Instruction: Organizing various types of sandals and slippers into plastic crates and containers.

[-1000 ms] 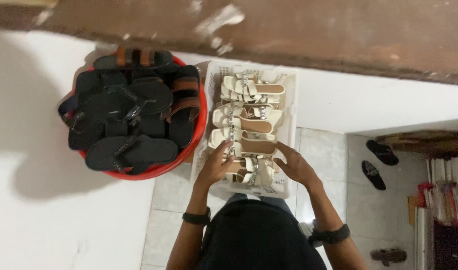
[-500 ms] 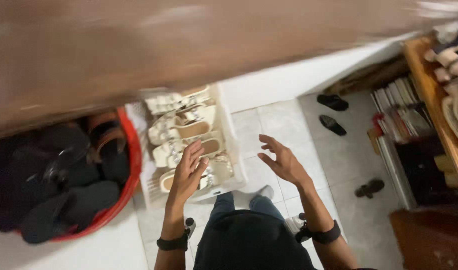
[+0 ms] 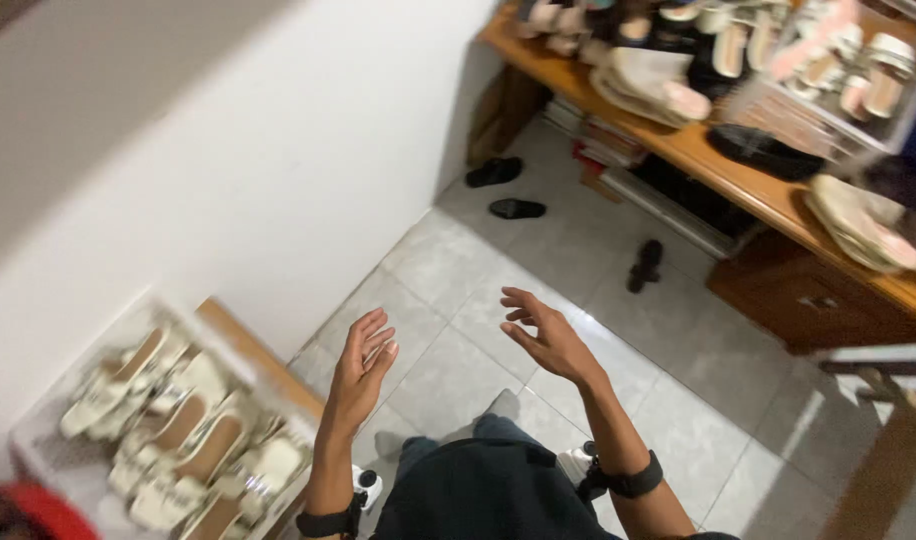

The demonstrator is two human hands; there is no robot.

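My left hand (image 3: 360, 370) is raised with the fingers spread and holds nothing. It hovers just right of a white basket (image 3: 38, 418) filled with several cream sandals (image 3: 183, 430). My right hand (image 3: 543, 335) is also lifted and empty, palm turned inward, above the grey tiled floor (image 3: 478, 300). Both wrists wear a black band. Neither hand touches anything.
A red tub edge (image 3: 23, 510) shows at the bottom left. A white wall (image 3: 228, 150) runs along the left. A wooden shelf (image 3: 738, 170) at the right holds many sandals. Loose black sandals (image 3: 518, 208) lie on the floor. My white shoes (image 3: 578, 462) stand below.
Both hands have lifted away from the basket of cream sandals and come up empty. The view has swung right, from the red tub and basket toward the floor and wooden shelf.
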